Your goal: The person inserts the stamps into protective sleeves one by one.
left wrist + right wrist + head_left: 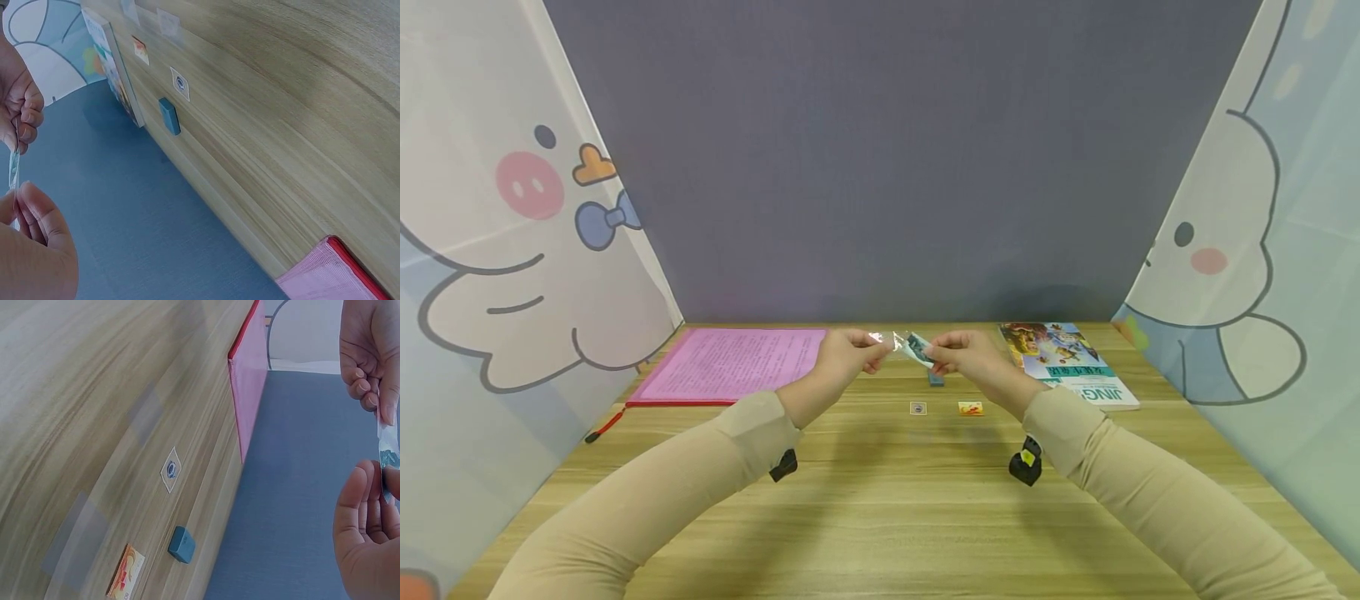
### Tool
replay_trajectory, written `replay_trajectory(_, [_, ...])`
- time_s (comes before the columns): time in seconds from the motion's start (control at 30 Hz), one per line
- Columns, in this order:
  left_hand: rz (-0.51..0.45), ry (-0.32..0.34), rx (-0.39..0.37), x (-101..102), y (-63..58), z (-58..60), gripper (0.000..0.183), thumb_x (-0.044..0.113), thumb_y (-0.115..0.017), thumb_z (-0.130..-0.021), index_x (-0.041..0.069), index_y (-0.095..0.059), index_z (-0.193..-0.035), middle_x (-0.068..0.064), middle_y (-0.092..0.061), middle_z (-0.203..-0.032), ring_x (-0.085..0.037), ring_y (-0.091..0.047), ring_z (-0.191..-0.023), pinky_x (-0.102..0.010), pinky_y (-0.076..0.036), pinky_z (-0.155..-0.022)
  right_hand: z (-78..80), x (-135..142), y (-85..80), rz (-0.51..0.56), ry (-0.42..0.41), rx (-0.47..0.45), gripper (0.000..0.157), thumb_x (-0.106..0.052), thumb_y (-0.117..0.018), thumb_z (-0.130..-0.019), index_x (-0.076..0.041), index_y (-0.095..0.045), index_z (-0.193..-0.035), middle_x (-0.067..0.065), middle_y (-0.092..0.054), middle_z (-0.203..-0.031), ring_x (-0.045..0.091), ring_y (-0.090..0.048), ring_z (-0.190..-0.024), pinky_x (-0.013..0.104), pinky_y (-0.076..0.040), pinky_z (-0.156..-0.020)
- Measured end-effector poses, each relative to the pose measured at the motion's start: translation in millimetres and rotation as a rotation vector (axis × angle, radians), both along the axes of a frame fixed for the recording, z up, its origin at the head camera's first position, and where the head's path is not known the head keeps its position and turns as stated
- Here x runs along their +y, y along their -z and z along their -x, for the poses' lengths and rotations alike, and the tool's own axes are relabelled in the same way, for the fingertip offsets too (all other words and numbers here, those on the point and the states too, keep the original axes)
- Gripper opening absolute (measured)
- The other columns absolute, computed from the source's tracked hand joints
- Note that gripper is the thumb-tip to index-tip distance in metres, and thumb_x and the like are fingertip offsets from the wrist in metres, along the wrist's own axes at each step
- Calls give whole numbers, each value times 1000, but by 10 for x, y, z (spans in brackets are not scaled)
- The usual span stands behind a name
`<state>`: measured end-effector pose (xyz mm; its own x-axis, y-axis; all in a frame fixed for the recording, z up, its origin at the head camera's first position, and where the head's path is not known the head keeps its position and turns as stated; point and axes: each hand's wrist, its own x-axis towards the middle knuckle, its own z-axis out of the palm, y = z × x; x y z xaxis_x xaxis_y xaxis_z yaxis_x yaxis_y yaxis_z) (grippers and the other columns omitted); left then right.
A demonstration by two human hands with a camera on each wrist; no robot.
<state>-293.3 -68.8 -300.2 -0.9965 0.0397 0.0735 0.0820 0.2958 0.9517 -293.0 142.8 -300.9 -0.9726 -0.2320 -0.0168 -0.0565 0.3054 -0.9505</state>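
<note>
Up over the far part of the table, both hands hold a small clear plastic sleeve (898, 340) with a dark teal printed piece (917, 347) at its right side. My left hand (844, 357) pinches the clear left end between thumb and fingers. The right hand (972, 355) pinches the other end, by the printed piece. Below them on the table lie a small square picture piece (918, 408) and an orange-and-yellow picture piece (971, 408). A small teal block (182, 544) sits just beyond these, partly behind the right hand in the head view.
Left, a pink mesh zip pouch (730, 367) with printed sheets inside has a red zip pull (604, 427). A colourful book (1067, 358) lies at the right. Faint translucent rectangles (76, 540) show on the wood near the picture pieces. A grey wall panel (895, 167) stands behind.
</note>
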Motion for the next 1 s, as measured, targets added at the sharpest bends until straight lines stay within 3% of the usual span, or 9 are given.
replay_trajectory(0.2, [-19,6,-1,1,4,10,16,18,-76,-85,3,-74,-89,-11,-72,-81,-11,-62,-61,-29,-61,-70,-30,5,-13,-17,-39,-6,25,-19,-61,-96,2,-63,-111,6,-67,-91,24,-65,-85,28,-57,-76])
replay_trajectory(0.33, [-12,10,-3,-7,8,16,17,18,-76,-85,2,-74,-91,-7,-70,-77,-11,-61,-61,-26,-60,-68,-23,5,-9,-10,-55,3,28,-18,-62,-96,5,-62,-112,7,-67,-91,22,-65,-82,27,-57,-74])
replay_trajectory(0.57, [2,34,10,-15,29,10,17,16,-76,-85,0,-74,-92,-16,-73,-86,-10,-61,-61,-23,-58,-64,-8,24,-7,-5,-70,-13,34,-16,-63,-95,11,-58,-117,5,-66,-90,17,-64,-78,25,-57,-72])
replay_trajectory(0.87, [23,55,29,-5,16,-8,18,18,-76,-85,1,-74,-90,-14,-72,-84,-10,-61,-62,-24,-58,-65,6,40,-25,19,-61,-7,30,-16,-64,-94,7,-61,-113,1,-66,-84,18,-64,-77,28,-58,-75])
replay_trajectory(1.0, [28,63,31,-5,25,-13,17,18,-76,-85,1,-74,-88,-8,-70,-76,-11,-61,-61,-24,-58,-66,15,44,-23,14,-53,-2,30,-16,-64,-95,7,-61,-113,1,-66,-86,16,-64,-77,27,-58,-75])
